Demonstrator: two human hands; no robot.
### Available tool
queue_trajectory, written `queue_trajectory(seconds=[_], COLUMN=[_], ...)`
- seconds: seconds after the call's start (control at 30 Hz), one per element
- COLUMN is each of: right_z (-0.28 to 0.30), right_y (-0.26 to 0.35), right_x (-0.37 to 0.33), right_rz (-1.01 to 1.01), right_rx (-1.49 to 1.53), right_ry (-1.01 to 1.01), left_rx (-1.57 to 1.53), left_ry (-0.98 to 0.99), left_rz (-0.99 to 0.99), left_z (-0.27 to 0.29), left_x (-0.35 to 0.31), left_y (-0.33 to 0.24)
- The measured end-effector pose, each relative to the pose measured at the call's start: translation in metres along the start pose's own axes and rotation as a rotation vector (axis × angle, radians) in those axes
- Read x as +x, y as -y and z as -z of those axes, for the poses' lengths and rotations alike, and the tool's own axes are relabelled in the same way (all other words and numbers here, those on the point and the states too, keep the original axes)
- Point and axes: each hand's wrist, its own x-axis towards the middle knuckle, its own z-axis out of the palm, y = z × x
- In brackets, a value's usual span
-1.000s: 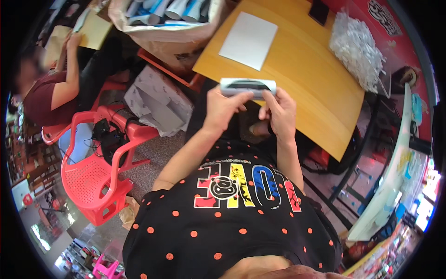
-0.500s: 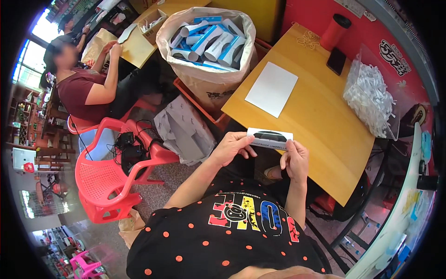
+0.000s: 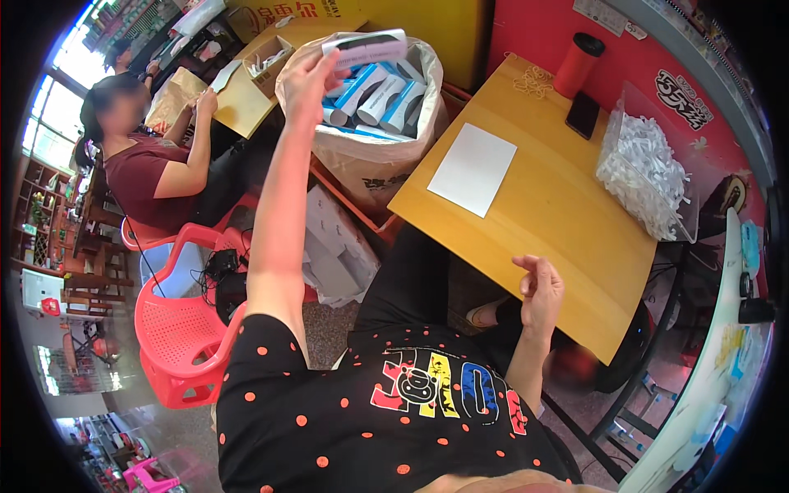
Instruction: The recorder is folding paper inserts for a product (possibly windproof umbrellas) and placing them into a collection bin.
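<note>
Two hands: ours, bare, both in view from the head camera.
Left hand [image 3: 306,78]: we raise it toward 11 o'clock, arm stretched out; fingers pinch the lower edge of a small box.
Small box [image 3: 364,47]: white with a dark band, flat and oblong; its long axis runs about 9 to 3 o'clock, the right end tipped slightly up; we hold it just over the rim of the sack.
Sack [image 3: 370,168]: pale plastic, open-mouthed, at 12 o'clock; it holds many white-and-blue boxes [image 3: 380,94] lying at mixed angles.
Right hand [image 3: 538,287]: we hold it free at 3 o'clock beside the near edge of the table, fingers loosely curled, holding nothing.
Table [image 3: 559,222]: yellow wood, at 1 to 3 o'clock; it bears a white sheet [image 3: 472,168], a red cup [image 3: 578,64], a dark phone [image 3: 583,114] and a clear tub of white pieces [image 3: 649,168].
Between us and the sack: grey-white cartons [image 3: 333,246] on the floor.
Red plastic chair [image 3: 177,329]: at 8 o'clock.
Another person [image 3: 152,164]: seated at 10 o'clock, hands at a second table.
</note>
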Motion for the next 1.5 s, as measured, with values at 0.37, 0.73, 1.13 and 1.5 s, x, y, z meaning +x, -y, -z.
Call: queue_trajectory(seconds=[0.37, 0.73, 1.13, 1.5], right_z=[-0.039, -0.059, -0.047, -0.049], right_y=[0.019, 0.001, -0.014, -0.015], right_x=[0.027, 0.119, 0.131, 0.112], right_rz=[0.402, 0.675, 0.844, 0.907], right_rx=[-0.957, -1.575, -1.539, -1.440], right_ry=[0.180, 0.609, 0.636, 0.453], left_rx=[0.422, 0.146, -0.131, -0.242], left_ry=[-0.011, 0.175, 0.435, 0.423], left_rz=[-0.181, 0.372, 0.485, 0.593], left_z=[0.005, 0.007, -0.050, -0.056], left_x=[-0.155, -0.323, -0.301, -0.307], left_y=[0.067, 0.096, 0.080, 0.082])
